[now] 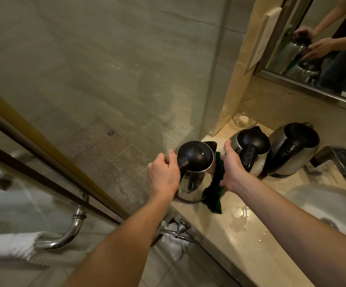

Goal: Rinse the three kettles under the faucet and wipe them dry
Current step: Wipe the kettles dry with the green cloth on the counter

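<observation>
Firmly, left hand (pixel 163 176) grips the near kettle (pixel 193 181) by its handle; right hand (pixel 231 168) holds a green cloth (pixel 215 196) against it

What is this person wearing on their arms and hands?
Nothing that shows. The left hand and right hand have no gloves, rings or watch in view; the left forearm and right forearm are uncovered, no sleeve reaching into the picture.

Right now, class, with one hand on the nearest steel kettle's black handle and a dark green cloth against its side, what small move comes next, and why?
Probably draw the dark green cloth round the shiny steel kettle: the right hand holds it there, the left hand steadies the black handle, and the cloth covers only one side.
</observation>
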